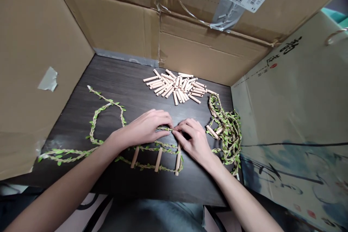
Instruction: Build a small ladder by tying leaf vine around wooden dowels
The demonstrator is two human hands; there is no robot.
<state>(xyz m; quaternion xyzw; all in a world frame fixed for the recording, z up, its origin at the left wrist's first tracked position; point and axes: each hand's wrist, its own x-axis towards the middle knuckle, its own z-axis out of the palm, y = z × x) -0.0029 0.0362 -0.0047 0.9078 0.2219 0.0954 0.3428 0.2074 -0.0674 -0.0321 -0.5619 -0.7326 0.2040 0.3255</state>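
Between my two hands runs a braided rope with green leaves [164,128], pinched at its end. My left hand [150,125] is closed on the rope, thumb below and fingers above. From the other side, the fingertips of my right hand [191,137] close on the same end, touching the left fingertips. Just below lies a small rope ladder [146,166], its wooden rungs [158,159] strung between two leafy ropes. The rightmost rung [178,160] lies just below my right hand. Part of the ladder's upper rope is hidden under my left wrist.
Many drilled wooden sticks [176,85] lie piled toward the back. A tangled heap of leafy rope [230,134] with some rungs sits at the right. Loose leafy rope [94,123] curls at the left. Cardboard walls [122,25] and a printed paper bag [288,98] enclose the dark table [114,76].
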